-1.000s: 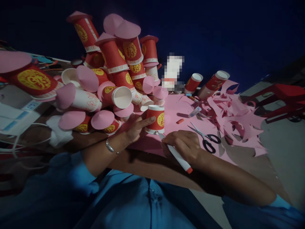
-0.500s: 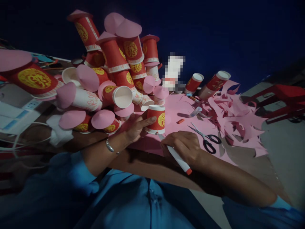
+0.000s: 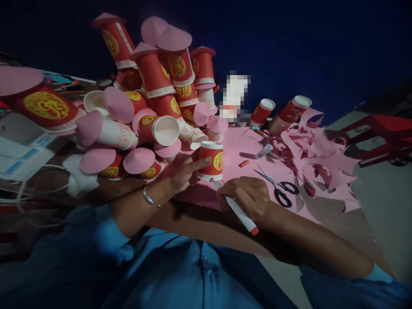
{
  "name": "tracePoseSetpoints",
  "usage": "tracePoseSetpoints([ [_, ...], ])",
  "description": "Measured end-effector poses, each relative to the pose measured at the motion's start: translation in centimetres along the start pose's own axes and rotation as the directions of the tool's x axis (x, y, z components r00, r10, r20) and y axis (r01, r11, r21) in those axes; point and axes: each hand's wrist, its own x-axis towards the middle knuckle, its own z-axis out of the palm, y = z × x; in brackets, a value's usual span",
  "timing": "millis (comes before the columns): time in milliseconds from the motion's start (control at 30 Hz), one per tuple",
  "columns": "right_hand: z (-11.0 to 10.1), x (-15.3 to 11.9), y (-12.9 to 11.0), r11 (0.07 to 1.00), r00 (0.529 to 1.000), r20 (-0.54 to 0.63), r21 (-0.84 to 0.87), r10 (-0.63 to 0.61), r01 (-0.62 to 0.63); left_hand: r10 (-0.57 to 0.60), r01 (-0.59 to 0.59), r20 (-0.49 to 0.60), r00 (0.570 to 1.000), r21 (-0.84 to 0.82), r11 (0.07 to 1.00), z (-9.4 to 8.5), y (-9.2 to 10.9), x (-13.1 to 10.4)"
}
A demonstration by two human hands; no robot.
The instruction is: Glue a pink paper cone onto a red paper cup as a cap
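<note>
My left hand (image 3: 185,174) is closed on a red paper cup (image 3: 206,162) with a yellow emblem and white bands at both ends. My right hand (image 3: 246,196) grips a white marker (image 3: 242,216) with a red end. The marker's tip meets the cup's lower white band. Under both hands lies pink paper (image 3: 231,150). Black-handled scissors (image 3: 273,182) rest open on it, right of my right hand. Behind them are a small orange-red cap (image 3: 243,163) and a clear, pale tube (image 3: 264,151).
Stacked cups with pink cone tops (image 3: 154,68) fill the left and back. Two uncapped cup stacks (image 3: 262,112) stand behind the paper. Pink paper scraps (image 3: 322,159) heap at right. A white cable (image 3: 24,184) curls at far left. A red stool (image 3: 380,133) stands beyond the table.
Almost nothing differs. The marker's rear end has shifted very slightly; both hands and the cup keep their places.
</note>
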Motion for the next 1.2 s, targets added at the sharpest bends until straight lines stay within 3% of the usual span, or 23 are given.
tracePoseSetpoints([
  [533, 0.05, -0.06, 0.41, 1.000, 0.999, 0.034, 0.002, -0.029, 0.029, 0.007, -0.005, 0.077, 0.997, -0.026, 1.000, 0.47, 0.15, -0.02],
  [1200, 0.38, 0.12, 0.21, 1.000, 1.000, 0.006, 0.003, -0.008, 0.008, 0.010, -0.009, 0.039, 0.999, -0.004, 1.000, 0.25, 0.01, 0.11],
])
